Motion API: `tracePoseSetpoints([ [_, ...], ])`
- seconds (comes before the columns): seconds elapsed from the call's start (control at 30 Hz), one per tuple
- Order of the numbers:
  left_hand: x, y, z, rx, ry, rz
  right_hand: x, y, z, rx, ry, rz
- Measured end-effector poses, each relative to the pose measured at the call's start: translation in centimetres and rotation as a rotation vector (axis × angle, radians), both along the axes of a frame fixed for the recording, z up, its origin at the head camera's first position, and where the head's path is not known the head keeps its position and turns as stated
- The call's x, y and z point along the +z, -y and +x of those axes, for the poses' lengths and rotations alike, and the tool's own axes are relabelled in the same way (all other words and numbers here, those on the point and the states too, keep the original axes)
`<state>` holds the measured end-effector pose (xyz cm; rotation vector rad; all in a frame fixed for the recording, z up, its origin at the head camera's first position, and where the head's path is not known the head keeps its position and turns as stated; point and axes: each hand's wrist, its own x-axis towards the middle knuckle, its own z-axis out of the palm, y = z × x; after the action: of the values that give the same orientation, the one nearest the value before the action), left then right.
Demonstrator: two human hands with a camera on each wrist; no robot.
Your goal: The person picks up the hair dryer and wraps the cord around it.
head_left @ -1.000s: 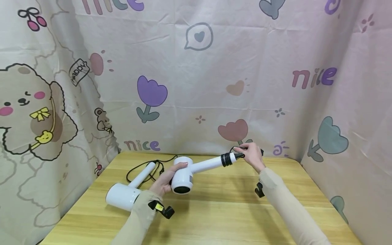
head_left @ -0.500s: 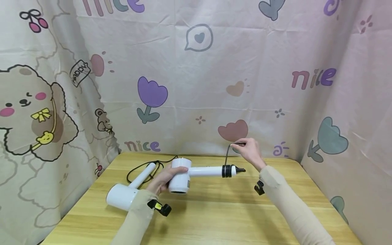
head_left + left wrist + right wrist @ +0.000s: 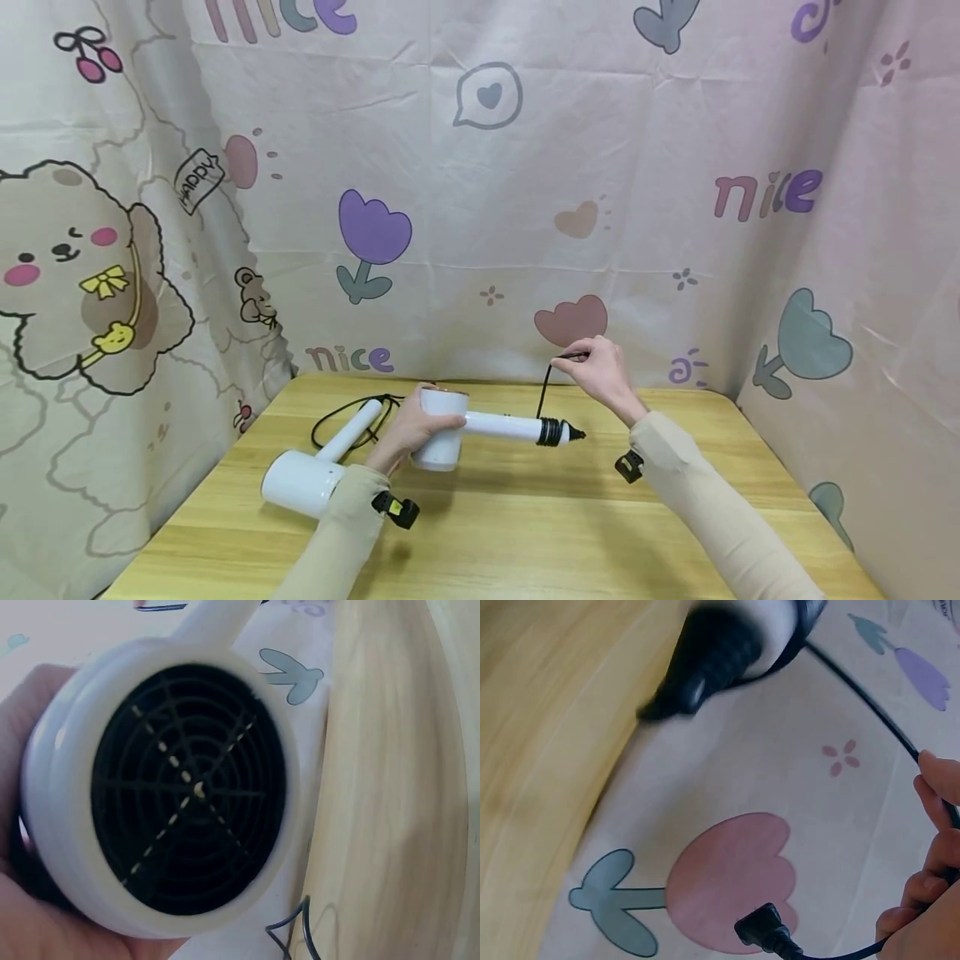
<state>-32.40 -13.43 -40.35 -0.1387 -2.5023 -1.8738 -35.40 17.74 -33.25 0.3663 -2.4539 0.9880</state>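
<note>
My left hand (image 3: 414, 429) grips the barrel of a white hair dryer (image 3: 440, 429), held above the table with its handle pointing right. In the left wrist view the dryer's round black grille (image 3: 191, 787) faces the camera. Black cord (image 3: 551, 432) is wound in several turns round the handle's end, beside a ribbed black cord sleeve (image 3: 712, 656). My right hand (image 3: 600, 372) pinches the cord's free length up and away from the handle, and a straight stretch runs between them. The black plug (image 3: 763, 928) dangles below the right hand in the right wrist view.
A second white hair dryer (image 3: 300, 483) lies on the wooden table (image 3: 525, 533) at the left, partly behind the left sleeve. Its loose black cord (image 3: 318, 425) loops behind it. A printed curtain (image 3: 480, 208) stands along the table's back and sides.
The held dryer's handle has dropped from slanting upward to slightly downward. My right hand has risen from the handle's end and drawn leftward, pulling a length of cord away from the coil.
</note>
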Motion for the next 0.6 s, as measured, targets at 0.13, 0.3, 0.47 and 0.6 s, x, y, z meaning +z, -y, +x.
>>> tracePoseSetpoints([
  [0.13, 0.3, -0.2, 0.0, 0.067, -0.028, -0.037, 0.3, 0.4, 0.6, 0.008, -0.03, -0.008],
  [0.3, 0.5, -0.3, 0.0, 0.157, -0.093, -0.08, 0.2, 0.4, 1.0, 0.005, -0.076, 0.027],
  [0.47, 0.3, -0.7, 0.0, 0.27, -0.144, -0.102, -0.2, 0.3, 1.4, 0.025, -0.105, 0.059],
  [0.6, 0.2, -1.1, 0.0, 0.349, -0.164, -0.08, -0.6, 0.3, 1.7, 0.05, -0.135, 0.084],
])
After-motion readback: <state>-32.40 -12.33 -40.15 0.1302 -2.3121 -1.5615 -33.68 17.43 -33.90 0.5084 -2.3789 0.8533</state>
